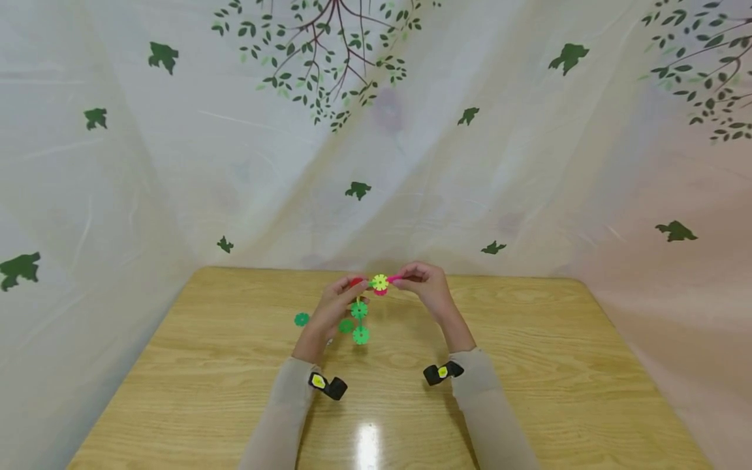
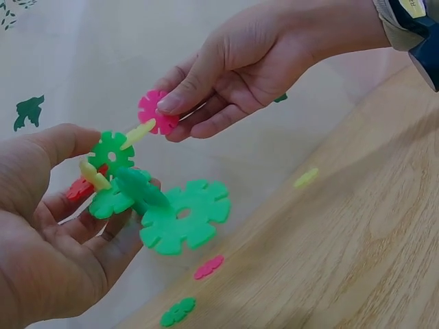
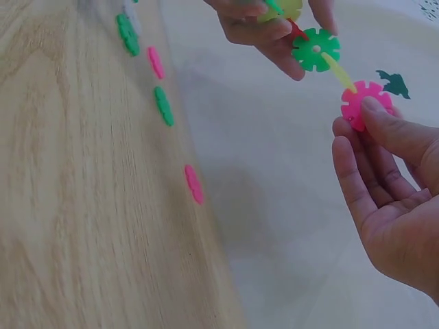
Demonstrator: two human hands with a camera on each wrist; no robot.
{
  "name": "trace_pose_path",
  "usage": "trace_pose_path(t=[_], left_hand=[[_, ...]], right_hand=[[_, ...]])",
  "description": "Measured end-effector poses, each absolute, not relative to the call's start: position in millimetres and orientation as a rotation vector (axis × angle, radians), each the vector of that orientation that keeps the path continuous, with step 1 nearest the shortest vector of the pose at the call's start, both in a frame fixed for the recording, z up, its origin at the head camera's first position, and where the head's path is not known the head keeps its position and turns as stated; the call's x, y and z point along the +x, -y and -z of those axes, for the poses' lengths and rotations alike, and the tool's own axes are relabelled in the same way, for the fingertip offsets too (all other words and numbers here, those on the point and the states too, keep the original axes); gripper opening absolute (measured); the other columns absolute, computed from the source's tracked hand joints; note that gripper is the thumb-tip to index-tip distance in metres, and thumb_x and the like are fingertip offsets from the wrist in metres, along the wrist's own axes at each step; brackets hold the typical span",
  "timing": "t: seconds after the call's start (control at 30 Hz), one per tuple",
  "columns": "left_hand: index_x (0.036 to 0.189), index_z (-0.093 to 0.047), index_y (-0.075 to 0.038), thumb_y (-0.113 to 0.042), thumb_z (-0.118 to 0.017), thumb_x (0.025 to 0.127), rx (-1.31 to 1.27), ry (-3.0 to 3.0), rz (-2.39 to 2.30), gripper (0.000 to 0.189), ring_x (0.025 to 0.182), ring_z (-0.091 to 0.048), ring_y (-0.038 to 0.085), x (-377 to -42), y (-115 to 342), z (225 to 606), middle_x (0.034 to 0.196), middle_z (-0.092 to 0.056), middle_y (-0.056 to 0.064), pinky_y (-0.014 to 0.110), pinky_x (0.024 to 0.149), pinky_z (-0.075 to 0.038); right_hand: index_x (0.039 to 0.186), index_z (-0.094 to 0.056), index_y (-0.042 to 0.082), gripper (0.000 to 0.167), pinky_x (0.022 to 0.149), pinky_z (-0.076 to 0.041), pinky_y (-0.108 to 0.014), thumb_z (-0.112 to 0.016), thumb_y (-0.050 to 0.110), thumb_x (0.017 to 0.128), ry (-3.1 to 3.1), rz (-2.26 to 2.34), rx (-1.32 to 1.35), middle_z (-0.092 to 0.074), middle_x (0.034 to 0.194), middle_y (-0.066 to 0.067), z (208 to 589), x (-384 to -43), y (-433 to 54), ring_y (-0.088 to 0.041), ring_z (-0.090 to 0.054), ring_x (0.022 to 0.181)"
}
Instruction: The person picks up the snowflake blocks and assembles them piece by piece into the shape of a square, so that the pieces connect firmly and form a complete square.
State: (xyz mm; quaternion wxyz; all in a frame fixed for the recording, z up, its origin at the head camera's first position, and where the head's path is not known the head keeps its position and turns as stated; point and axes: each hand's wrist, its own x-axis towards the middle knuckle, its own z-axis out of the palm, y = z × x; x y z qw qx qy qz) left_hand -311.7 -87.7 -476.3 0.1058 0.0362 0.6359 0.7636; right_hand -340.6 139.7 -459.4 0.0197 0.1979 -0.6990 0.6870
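Note:
My left hand point(image 1: 333, 307) holds a chain of notched plastic flower discs, slotted into one another, above the table. In the left wrist view its thumb presses a green disc point(image 2: 112, 156), with a red disc point(image 2: 81, 187) near the fingers and a larger-looking green disc point(image 2: 185, 218) at the chain's lower end. My right hand point(image 1: 430, 287) pinches a pink disc point(image 3: 365, 104) between thumb and fingers. A yellow disc point(image 3: 338, 72), seen edge-on, sits between that pink disc and the green one. In the head view two green discs point(image 1: 361, 335) hang lowest from the chain.
On the wooden table point(image 1: 529, 391) lie loose discs: a green one point(image 1: 301, 319) left of the left hand, a pink one point(image 3: 194, 184) and another green one point(image 3: 163, 105). Behind the table's far edge hangs a pale cloth point(image 1: 411, 215) printed with leaves and birds.

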Motion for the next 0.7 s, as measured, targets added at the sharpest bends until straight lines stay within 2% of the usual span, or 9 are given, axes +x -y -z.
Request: trace_pose_path(t=[0.1, 0.23, 0.4, 0.53, 0.63, 0.7], left_hand=[[0.134, -0.059, -0.006, -0.025, -0.061, 0.104, 0.123, -1.869, -2.26, 0.036, 0.078, -0.062, 0.013, -312.0, 84.6, 476.8, 0.101, -0.064, -0.002, 0.019, 0.053, -0.048], [0.133, -0.059, -0.007, -0.018, -0.066, 0.1, 0.127, -1.886, -2.277, 0.035, 0.074, -0.057, 0.015, -311.7, 80.9, 478.1, 0.094, -0.063, 0.0, 0.022, 0.059, -0.054], [0.136, -0.056, -0.001, -0.011, -0.07, 0.097, 0.117, -1.92, -2.301, 0.043, 0.081, -0.066, 0.014, -310.4, 81.3, 478.4, 0.098, -0.068, -0.002, 0.027, 0.064, -0.059], [0.133, -0.056, 0.001, -0.008, -0.07, 0.096, 0.118, -1.911, -2.319, 0.041, 0.09, -0.072, 0.019, -311.0, 83.2, 476.8, 0.097, -0.07, -0.002, 0.03, 0.069, -0.062], [0.134, -0.056, 0.003, -0.007, -0.071, 0.095, 0.102, -1.915, -2.329, 0.042, 0.091, -0.073, 0.021, -311.2, 84.0, 474.6, 0.094, -0.072, -0.002, 0.032, 0.073, -0.063], [0.134, -0.056, 0.004, -0.007, -0.071, 0.095, 0.091, -1.927, -2.332, 0.043, 0.087, -0.073, 0.018, -310.7, 84.2, 473.2, 0.094, -0.072, -0.002, 0.033, 0.075, -0.064]], right_hand=[[0.099, -0.066, -0.016, 0.019, 0.076, -0.061, -0.023, -0.076, -0.005, 0.087, 2.162, -2.137, 0.609, -0.074, 0.085, 0.007, 461.7, -340.8, -137.0, -0.009, -0.07, 0.079], [0.098, -0.068, -0.015, 0.019, 0.076, -0.062, -0.024, -0.078, -0.003, 0.086, 2.163, -2.147, 0.649, -0.076, 0.085, 0.008, 465.8, -340.9, -132.6, -0.009, -0.071, 0.079], [0.097, -0.069, -0.014, 0.016, 0.075, -0.062, -0.025, -0.077, -0.004, 0.087, 2.149, -2.136, 0.721, -0.076, 0.085, 0.007, 470.0, -341.4, -128.6, -0.01, -0.072, 0.079], [0.095, -0.071, -0.013, 0.015, 0.075, -0.063, -0.029, -0.078, -0.004, 0.086, 2.133, -2.119, 0.731, -0.078, 0.086, -0.001, 470.6, -340.9, -125.0, -0.012, -0.073, 0.078], [0.093, -0.071, -0.013, 0.015, 0.074, -0.063, -0.029, -0.079, -0.002, 0.085, 2.114, -2.111, 0.723, -0.078, 0.087, -0.006, 470.1, -340.1, -121.7, -0.012, -0.074, 0.078], [0.092, -0.071, -0.013, 0.017, 0.074, -0.063, -0.026, -0.08, -0.002, 0.085, 2.097, -2.119, 0.721, -0.078, 0.086, -0.006, 469.9, -339.5, -120.0, -0.012, -0.074, 0.078]])
